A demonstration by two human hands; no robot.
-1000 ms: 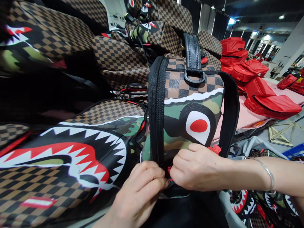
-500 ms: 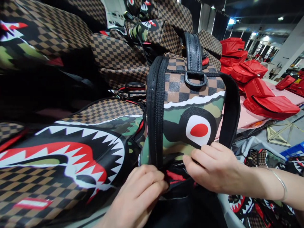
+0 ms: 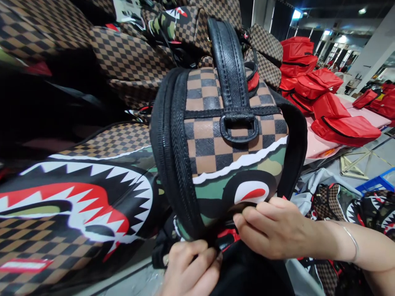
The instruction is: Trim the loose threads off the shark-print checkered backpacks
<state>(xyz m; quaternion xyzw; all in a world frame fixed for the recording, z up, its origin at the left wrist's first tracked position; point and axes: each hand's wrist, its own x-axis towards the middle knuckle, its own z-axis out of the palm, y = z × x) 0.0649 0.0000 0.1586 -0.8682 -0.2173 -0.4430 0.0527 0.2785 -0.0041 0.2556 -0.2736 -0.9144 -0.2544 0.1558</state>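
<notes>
A checkered duffel bag point(image 3: 206, 150) with a camouflage side and a shark eye print stands on end before me, tilted toward me. Its black carry handle point(image 3: 230, 61) arches over the top, above a black D-ring. My left hand point(image 3: 193, 263) has its fingers curled closed on the lower edge of the bag, by the zipper point(image 3: 173, 164). My right hand point(image 3: 274, 228) pinches the bag's lower edge below the eye print. Between the hands shows a bit of red lining and zipper; the fingertips are partly hidden.
On the left lies a large checkered bag with a shark mouth print point(image 3: 77, 209). More checkered bags point(image 3: 132, 61) are piled behind. Red bags point(image 3: 345, 127) sit on a pink table point(image 3: 321, 152) at right. Below it, a grey liner point(image 3: 311, 189) holds more camouflage bags.
The duffel bag has come closer and tipped toward me, showing more of its top and handle. Both hands have moved slightly down, still gripping its lower edge.
</notes>
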